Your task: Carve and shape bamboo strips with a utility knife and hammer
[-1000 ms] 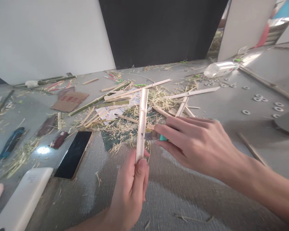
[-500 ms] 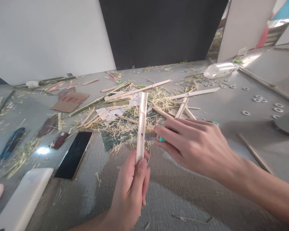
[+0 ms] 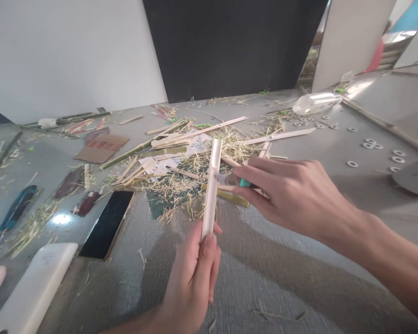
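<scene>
My left hand is closed around the lower end of a pale split bamboo strip, which stands nearly upright with its hollow side facing me. My right hand is closed on a utility knife with a teal handle. The knife's blade lies against the strip's right edge, above its middle. Behind the strip, thin shavings cover a dark green mat. A pencil-like stick rests among them.
A phone and a white case lie at the left, with a blue tool beyond. Cardboard and bamboo pieces are scattered behind. Several washers, a clear bottle and a grey disc are at the right.
The bamboo strip and my left hand have shifted slightly right. My right hand and the knife have moved up and right along the strip. A yellowish bamboo piece now shows beneath the knife.
</scene>
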Action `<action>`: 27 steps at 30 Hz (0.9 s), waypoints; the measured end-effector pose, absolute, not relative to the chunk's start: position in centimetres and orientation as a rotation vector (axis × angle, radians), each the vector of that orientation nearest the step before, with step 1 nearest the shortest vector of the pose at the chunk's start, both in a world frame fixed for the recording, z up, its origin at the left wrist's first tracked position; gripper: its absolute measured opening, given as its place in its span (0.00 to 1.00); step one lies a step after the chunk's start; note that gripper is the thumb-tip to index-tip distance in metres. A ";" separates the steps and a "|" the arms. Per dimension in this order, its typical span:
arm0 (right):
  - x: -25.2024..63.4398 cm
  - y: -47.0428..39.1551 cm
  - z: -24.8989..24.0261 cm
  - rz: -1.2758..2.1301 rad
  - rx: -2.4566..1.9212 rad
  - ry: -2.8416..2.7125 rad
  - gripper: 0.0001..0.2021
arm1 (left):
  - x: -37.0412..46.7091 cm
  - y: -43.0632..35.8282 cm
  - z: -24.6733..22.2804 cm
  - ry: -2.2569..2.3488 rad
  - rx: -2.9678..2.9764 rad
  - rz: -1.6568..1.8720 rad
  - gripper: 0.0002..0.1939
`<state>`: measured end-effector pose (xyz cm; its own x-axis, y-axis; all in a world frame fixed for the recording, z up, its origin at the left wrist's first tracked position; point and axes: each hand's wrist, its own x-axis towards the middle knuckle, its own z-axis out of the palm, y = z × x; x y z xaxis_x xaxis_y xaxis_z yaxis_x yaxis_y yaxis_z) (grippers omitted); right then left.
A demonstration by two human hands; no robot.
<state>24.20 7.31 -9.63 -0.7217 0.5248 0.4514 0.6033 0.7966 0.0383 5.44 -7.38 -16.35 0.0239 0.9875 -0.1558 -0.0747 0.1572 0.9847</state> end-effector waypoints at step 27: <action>24.6 8.1 -9.8 -0.245 -0.664 -2.623 0.14 | 5.7 -7.6 -17.0 1.191 1.043 1.117 0.18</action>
<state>24.63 8.09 -9.85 -0.7971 0.4139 0.4397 0.4882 0.8703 0.0657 5.65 -7.58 -17.01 0.0357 0.9877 -0.1522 -0.0884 0.1548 0.9840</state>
